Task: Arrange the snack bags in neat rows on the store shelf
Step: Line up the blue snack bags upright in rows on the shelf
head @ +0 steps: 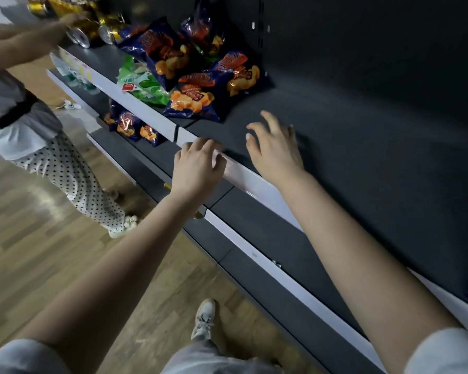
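Blue snack bags (192, 76) lie heaped on the shelf (335, 130). Left hand (197, 166) loosely curled, empty. Right hand (276, 149) spread, empty.

The flat metal store shelf (335, 125) is dark grey, as is the perforated back panel (362, 36) behind it. The long plastic price strip (254, 182) on the shelf's front edge is white. The crinkled foil snack bags (192, 99) are dark blue, printed with orange puffs and a red-orange logo. The soft plastic snack bag (144, 86) beside them is green and white with a red label. The cylindrical metal cans (84, 33) are gold with silver ends. The plank floor (38, 238) shows light brown wood grain. The long fabric skirt (73, 179) is white with black polka dots. The laced shoe (204, 317) is off-white
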